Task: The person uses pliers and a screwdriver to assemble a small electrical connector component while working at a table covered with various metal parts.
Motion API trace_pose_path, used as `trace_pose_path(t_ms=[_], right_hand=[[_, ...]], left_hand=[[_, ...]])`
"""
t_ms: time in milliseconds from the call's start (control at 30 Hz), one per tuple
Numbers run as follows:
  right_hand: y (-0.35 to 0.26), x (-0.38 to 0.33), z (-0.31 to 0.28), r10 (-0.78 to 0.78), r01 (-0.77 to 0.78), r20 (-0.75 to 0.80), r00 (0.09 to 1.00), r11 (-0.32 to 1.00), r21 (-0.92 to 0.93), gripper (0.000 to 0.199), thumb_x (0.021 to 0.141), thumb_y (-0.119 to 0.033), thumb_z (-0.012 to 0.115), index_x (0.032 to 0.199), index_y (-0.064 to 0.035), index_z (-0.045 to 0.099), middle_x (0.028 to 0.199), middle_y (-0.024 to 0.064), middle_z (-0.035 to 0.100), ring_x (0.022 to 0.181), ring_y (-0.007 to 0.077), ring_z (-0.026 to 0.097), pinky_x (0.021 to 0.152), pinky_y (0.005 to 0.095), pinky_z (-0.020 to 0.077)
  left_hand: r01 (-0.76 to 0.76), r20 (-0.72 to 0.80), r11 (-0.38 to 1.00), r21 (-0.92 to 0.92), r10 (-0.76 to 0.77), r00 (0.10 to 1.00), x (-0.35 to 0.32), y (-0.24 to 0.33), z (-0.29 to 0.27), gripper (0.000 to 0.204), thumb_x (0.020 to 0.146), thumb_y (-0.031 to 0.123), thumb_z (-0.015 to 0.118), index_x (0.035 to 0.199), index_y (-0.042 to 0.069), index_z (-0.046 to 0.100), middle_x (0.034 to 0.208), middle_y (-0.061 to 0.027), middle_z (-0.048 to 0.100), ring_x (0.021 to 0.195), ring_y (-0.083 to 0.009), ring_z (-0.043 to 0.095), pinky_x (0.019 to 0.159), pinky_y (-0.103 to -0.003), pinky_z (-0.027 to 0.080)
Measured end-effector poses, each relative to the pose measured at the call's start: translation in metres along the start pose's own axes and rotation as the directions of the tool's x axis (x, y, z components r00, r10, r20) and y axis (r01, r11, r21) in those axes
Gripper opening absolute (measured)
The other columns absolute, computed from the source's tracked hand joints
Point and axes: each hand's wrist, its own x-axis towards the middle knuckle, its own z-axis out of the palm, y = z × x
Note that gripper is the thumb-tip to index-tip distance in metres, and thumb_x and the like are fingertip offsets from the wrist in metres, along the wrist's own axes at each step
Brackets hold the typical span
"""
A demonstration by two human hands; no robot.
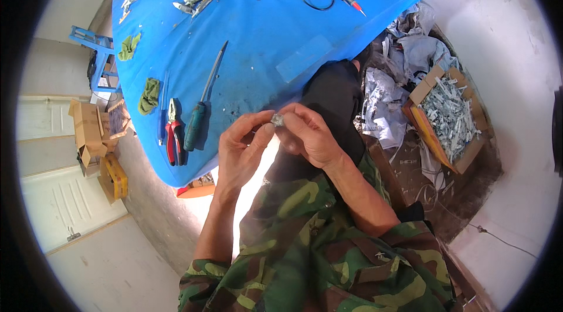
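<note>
Both hands pinch one small silvery metal piece (277, 119) over the table's near edge: left hand (241, 148) and right hand (309, 135) fingertips closed on it. Piece too small to identify, maybe scrap. On blue table (264, 42): one pliers (173, 131), one knife (202, 104), two green rags (149, 95).

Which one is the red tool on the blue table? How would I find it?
Look at the blue table, near its edge by the left hand. Three long tools lie side by side: the pliers are in the middle, beside a teal-handled knife. Only the pliers have red grips and two handles.
</note>
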Motion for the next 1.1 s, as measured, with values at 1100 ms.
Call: trace_pose_path(t_ms=[1100], right_hand=[[-0.009, -0.004, -0.012, 0.113, -0.118, 0.152, 0.982, 0.993, 0.028, 0.024, 0.109, -0.028, 0.057, 0.108, -0.0051, 0.053, 0.073, 0.0020, 0.055, 0.053, 0.0079, 0.048, 0.048, 0.0219, 0.0374]], left_hand=[[0.103, 0.019, 0.956, -0.275, -0.101, 0.995, -0.004, -0.017, 0.008, 0.018, 0.100, 0.010, 0.068, 0.111, -0.005, 0.069, 0.095, -0.0067, 0.071, 0.075, -0.0100, 0.061, 0.067, -0.025, 0.050]])
